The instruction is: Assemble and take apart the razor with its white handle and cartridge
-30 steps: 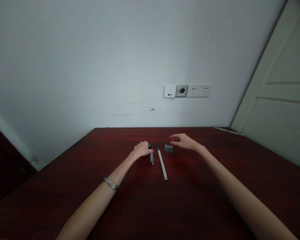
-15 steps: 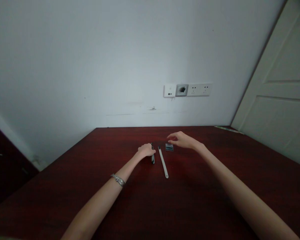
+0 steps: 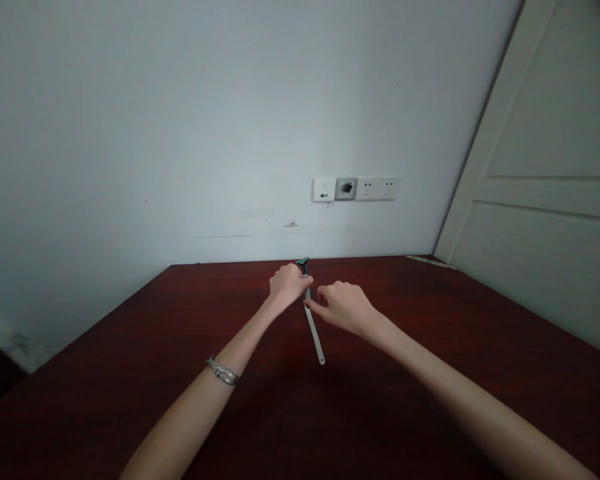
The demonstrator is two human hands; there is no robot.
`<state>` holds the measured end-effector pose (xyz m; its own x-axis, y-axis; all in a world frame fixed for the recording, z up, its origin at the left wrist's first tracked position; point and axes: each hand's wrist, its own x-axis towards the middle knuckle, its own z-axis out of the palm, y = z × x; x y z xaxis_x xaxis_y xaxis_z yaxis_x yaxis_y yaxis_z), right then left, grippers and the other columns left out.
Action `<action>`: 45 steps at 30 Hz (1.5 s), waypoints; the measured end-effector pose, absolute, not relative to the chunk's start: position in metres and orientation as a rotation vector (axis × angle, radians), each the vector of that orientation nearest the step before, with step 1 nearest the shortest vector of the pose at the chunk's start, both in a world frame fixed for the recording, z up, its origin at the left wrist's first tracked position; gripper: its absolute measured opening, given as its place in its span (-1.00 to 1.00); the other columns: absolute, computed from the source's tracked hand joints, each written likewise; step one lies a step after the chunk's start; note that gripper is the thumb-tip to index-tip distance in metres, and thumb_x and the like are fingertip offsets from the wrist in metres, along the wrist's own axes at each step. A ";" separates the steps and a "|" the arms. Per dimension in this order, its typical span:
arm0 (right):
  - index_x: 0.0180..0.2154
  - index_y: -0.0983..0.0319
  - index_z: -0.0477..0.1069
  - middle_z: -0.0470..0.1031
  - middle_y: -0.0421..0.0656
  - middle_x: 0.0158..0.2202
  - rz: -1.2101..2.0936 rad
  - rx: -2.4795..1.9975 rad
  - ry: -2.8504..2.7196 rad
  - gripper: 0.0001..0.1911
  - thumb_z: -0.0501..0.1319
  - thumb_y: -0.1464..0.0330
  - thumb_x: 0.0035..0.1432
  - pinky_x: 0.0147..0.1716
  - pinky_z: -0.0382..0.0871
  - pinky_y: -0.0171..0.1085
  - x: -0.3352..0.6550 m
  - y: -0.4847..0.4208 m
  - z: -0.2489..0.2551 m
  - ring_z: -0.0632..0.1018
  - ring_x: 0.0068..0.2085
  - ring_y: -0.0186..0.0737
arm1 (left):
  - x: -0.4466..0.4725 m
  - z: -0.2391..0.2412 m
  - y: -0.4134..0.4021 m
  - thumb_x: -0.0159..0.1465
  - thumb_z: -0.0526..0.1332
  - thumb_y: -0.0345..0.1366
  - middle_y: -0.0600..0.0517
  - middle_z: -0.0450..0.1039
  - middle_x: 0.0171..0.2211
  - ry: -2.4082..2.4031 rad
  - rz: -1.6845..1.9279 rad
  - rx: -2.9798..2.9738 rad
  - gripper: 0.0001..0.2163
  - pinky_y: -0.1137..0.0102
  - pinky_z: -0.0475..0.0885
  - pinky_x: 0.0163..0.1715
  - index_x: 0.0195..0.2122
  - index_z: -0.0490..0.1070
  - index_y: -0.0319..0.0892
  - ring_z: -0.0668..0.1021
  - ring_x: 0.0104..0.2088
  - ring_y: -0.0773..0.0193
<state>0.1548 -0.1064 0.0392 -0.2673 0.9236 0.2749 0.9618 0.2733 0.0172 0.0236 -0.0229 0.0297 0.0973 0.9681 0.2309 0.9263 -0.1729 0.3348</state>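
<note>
white stick (image 3: 315, 335) on dark red table (image 3: 180, 317)

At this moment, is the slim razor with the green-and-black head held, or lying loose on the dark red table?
Held: the left hand grips the razor, thumb across the handle, head visible beyond.

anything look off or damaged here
Yes: dark scuff marks on the white wall, just above the far edge of the table, look odd against the pale surface. The razor in the left hand shows no obvious damage, though the hand hides part of it.
</note>
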 end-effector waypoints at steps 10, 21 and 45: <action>-0.34 0.33 0.46 0.52 0.08 -0.34 -0.398 -1.918 -2.157 -0.62 -0.06 0.28 0.22 -0.33 0.36 -0.25 0.166 -0.113 0.032 0.56 -0.31 -0.08 | 0.074 0.037 -0.030 0.12 0.11 -0.06 -0.07 0.52 -0.36 1.826 0.733 2.372 -0.72 0.36 0.36 -0.34 -0.46 0.50 -0.12 0.54 -0.27 0.10; -0.34 0.31 0.48 0.52 0.05 -0.34 -0.344 -2.227 -1.903 -0.60 -0.02 0.19 0.19 -0.36 0.31 -0.31 0.294 -0.096 0.008 0.55 -0.29 -0.09 | 0.078 0.035 -0.017 0.16 0.07 -0.01 -0.06 0.52 -0.32 1.616 0.643 2.424 -0.67 0.35 0.34 -0.30 -0.41 0.49 -0.13 0.52 -0.24 0.11; -0.33 0.31 0.40 0.50 0.03 -0.32 -0.073 -2.385 -1.865 -0.61 -0.02 0.15 0.20 -0.41 0.20 -0.30 0.441 -0.093 -0.064 0.54 -0.28 -0.09 | 0.014 -0.013 0.026 0.11 0.06 -0.13 -0.01 0.50 -0.49 1.626 0.146 2.222 -0.71 0.53 0.25 -0.66 -0.50 0.43 -0.24 0.45 -0.63 0.38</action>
